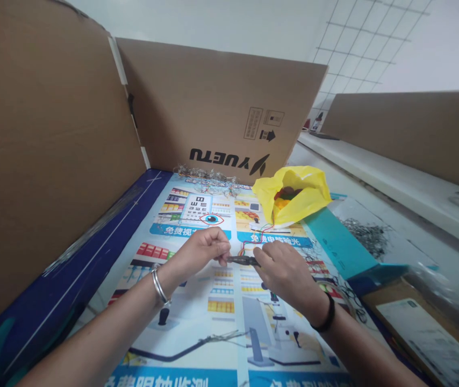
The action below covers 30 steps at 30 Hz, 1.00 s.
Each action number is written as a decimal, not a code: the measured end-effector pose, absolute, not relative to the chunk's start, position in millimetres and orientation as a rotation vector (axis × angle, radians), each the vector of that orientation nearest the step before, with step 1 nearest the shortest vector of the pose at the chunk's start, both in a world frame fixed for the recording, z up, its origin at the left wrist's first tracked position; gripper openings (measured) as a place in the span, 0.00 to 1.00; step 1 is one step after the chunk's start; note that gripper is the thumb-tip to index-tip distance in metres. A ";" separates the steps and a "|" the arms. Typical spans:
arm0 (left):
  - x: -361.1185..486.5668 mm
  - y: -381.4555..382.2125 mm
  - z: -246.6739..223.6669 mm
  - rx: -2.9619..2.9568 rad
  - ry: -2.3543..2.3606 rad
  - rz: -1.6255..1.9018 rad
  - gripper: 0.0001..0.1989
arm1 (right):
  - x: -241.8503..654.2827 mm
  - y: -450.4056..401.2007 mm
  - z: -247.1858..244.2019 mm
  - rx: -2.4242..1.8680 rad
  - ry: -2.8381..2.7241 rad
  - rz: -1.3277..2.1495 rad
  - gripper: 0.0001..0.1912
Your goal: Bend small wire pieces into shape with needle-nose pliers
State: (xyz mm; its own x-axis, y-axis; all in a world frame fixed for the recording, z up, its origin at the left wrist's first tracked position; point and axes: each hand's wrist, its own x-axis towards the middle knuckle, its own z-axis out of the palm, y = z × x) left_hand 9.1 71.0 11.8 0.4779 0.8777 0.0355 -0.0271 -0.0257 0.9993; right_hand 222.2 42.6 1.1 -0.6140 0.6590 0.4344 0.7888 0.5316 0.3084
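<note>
My right hand [288, 269] is closed around small dark pliers [243, 260], their tips pointing left. At those tips, my left hand [207, 247] pinches thumb against fingers; whatever sits in the pinch is too small to make out. Red and green thin strands [257, 239] run from an open yellow bag [310, 209] down behind the pliers and my right hand. Inside the bag lie red, orange and brown bundles [285, 198]. Under both hands spreads a printed poster sheet [221, 333] with an eye chart and shelf pictures.
Cardboard panels [213, 97] wall off the back and left. A row of clear, wiry pieces [209, 174] lies along the back panel. To the right are a dark wire tangle [368, 236], a teal folder [342, 244] and a plastic-wrapped box [427, 328]. Thin wires [225, 337] lie in front.
</note>
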 end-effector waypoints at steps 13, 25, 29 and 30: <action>11.2 70.4 10.0 1.394 0.852 0.831 0.09 | 221.2 41.8 4.8 -1.209 -2.534 -0.738 0.06; 10.3 70.5 8.0 1.442 0.836 0.838 0.07 | 223.3 44.1 -8.4 -1.183 -2.522 -0.626 0.06; 10.3 70.7 8.7 1.443 0.817 0.847 0.07 | 223.0 45.4 -11.1 -1.186 -2.520 -0.475 0.05; 10.2 70.8 9.0 1.447 0.813 0.848 0.07 | 223.2 45.8 -11.8 -1.189 -2.520 -0.425 0.06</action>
State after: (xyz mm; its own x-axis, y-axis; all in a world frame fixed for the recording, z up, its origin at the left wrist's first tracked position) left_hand 10.2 70.8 9.0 0.4880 0.8721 0.0377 0.0010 -0.0438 0.9990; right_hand 223.2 45.8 -11.8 -0.6017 0.6868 0.4077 0.7825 0.6092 0.1287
